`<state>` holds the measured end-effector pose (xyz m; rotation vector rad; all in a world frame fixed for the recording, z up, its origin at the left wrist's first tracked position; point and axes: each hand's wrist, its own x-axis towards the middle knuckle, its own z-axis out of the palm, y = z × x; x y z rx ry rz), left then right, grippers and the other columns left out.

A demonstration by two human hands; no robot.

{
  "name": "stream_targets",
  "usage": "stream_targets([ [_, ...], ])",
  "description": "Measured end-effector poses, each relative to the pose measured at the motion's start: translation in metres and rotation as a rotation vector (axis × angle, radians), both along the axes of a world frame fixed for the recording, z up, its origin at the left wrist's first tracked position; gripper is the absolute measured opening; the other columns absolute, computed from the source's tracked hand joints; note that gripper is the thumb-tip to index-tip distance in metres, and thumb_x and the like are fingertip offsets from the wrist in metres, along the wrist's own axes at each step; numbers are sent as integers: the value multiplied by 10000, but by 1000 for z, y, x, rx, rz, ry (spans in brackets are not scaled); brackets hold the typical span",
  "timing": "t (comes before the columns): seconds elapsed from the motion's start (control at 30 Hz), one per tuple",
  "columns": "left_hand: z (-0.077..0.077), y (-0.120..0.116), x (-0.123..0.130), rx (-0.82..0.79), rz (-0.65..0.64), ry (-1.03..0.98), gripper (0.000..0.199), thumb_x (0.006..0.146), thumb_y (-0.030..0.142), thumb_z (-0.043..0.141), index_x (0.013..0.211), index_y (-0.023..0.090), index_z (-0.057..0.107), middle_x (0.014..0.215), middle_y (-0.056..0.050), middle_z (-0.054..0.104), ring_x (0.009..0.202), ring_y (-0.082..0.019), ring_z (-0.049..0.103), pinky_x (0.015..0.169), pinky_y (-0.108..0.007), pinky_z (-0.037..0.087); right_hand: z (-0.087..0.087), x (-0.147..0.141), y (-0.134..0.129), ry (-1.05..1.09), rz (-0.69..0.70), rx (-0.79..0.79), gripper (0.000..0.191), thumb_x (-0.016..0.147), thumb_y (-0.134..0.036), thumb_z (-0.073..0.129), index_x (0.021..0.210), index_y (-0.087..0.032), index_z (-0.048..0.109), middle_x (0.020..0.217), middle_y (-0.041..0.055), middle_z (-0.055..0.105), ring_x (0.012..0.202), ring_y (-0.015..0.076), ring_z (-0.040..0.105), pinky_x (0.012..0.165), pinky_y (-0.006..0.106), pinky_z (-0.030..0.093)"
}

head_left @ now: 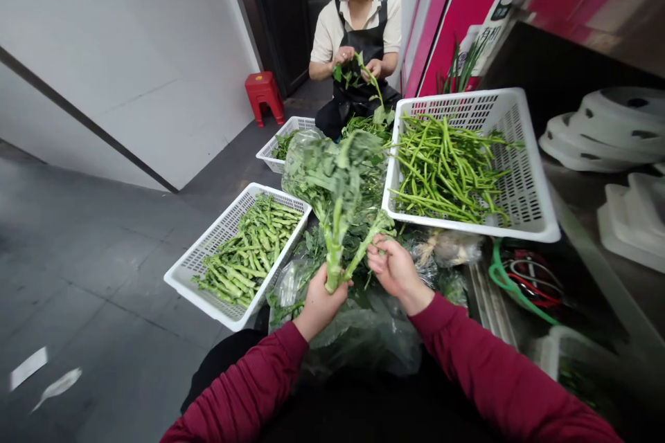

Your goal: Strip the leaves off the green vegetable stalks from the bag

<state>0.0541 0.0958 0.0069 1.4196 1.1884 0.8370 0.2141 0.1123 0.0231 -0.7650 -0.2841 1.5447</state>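
Observation:
A thick leafy green stalk (333, 256) and a thinner stalk with a budded top (364, 249) stand upright together, their bases gripped by my left hand (323, 297). Curled fingers of my right hand (392, 266) are closed at the side of the thinner stalk, just below its buds. What exactly lies between those fingertips is partly hidden. Beneath both hands spreads a clear plastic bag (358, 339) with more leafy greens. On the left, a white basket (179, 278) holds trimmed green stems (244, 256).
A larger white basket (535, 173) of long thin green stems (447, 166) stands at right. Across from me a person (358, 28) handles a leafy stem. Behind are a small white basket (270, 160) and a red stool (264, 93). White stacked pieces (607, 128) sit far right.

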Motion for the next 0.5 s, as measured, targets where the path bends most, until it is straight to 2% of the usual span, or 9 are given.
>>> stream_targets([
  [0.07, 2, 1, 1, -187, -23, -161, 218, 692, 268, 530, 856, 176, 420, 692, -15, 601, 482, -100, 498, 405, -199, 368, 0, -5, -4, -12, 17, 60, 120, 607, -125, 492, 709, -179, 459, 542, -49, 410, 387, 37, 277, 344, 157, 181],
  [0.13, 2, 3, 1, -275, -12, -261, 253, 693, 287, 542, 874, 172, 407, 694, -26, 606, 454, -99, 492, 347, -185, 336, 0, -7, -5, -60, 37, 65, 143, 615, -127, 480, 747, -182, 478, 529, -54, 408, 379, 41, 278, 342, 158, 182],
  [0.2, 2, 5, 0, -281, 16, -290, 269, 685, 287, 558, 876, 166, 412, 696, -31, 610, 460, -100, 500, 338, -180, 340, -1, -6, -3, -137, 29, 50, 161, 623, -135, 478, 776, -185, 482, 538, -45, 446, 374, 49, 299, 335, 163, 188],
  [0.33, 1, 6, -4, -244, 43, -227, 285, 671, 283, 570, 882, 169, 417, 715, -30, 624, 473, -100, 515, 341, -175, 349, -2, 4, 4, -269, -110, 36, 151, 639, -168, 509, 784, -185, 471, 652, -14, 540, 375, 53, 339, 319, 172, 198],
  [0.4, 2, 5, -5, -222, 48, -176, 281, 659, 278, 575, 868, 170, 423, 702, -24, 626, 460, -95, 511, 349, -179, 355, -1, 9, 7, -258, -92, 31, 124, 670, -225, 552, 733, -177, 457, 641, -24, 513, 373, 39, 316, 315, 165, 178],
  [0.5, 4, 3, -5, -174, 62, -123, 257, 642, 255, 578, 840, 167, 440, 670, -14, 620, 480, -98, 530, 394, -187, 386, 1, 12, 10, -227, -27, 35, 246, 707, -347, 590, 671, -174, 419, 595, -45, 445, 376, 26, 270, 320, 156, 157],
])
